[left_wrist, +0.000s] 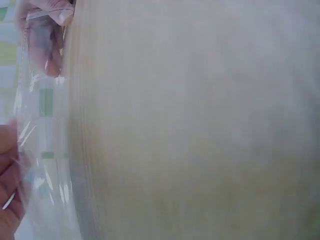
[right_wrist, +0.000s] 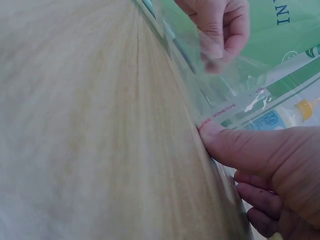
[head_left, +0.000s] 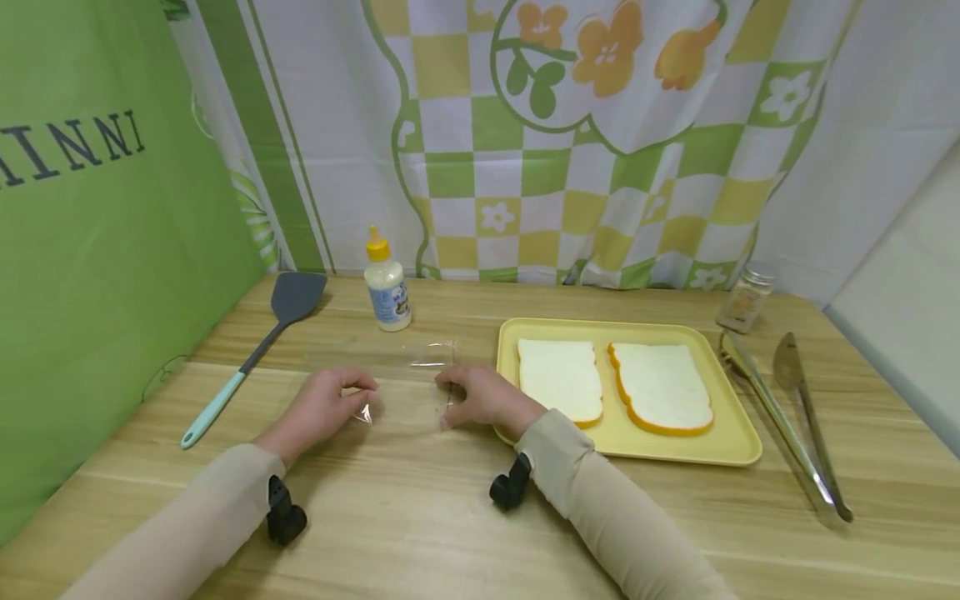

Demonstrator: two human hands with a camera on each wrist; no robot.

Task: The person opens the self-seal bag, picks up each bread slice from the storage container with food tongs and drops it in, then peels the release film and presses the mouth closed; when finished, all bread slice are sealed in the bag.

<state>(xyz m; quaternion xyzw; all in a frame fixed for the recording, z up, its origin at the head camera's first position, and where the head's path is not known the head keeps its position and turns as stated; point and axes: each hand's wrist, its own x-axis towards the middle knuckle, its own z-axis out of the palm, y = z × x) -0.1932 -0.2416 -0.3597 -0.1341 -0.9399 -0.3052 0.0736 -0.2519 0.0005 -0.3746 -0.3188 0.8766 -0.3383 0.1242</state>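
A clear plastic bag (head_left: 405,408) lies on the wooden table, its transparent film hard to see except for glints and red lettering along one edge in the right wrist view. With thumb and fingertips, the left hand (head_left: 318,408) pinches the bag's left part, lifting some film. At the opposite edge the right hand (head_left: 487,396) has its thumb and fingers spread apart. Its thumb (right_wrist: 220,140) touches the film beside the lettering in the right wrist view. Through the raised film (left_wrist: 45,125), the left wrist view shows the right hand's fingers.
Right of the hands, a yellow tray (head_left: 675,454) bears two bread slices (head_left: 558,379). Farther right lie metal tongs (head_left: 780,417) beside a shaker jar (head_left: 747,298). A yellow-capped squeeze bottle (head_left: 390,296) stands behind the bag; a spatula (head_left: 258,346) lies at left.
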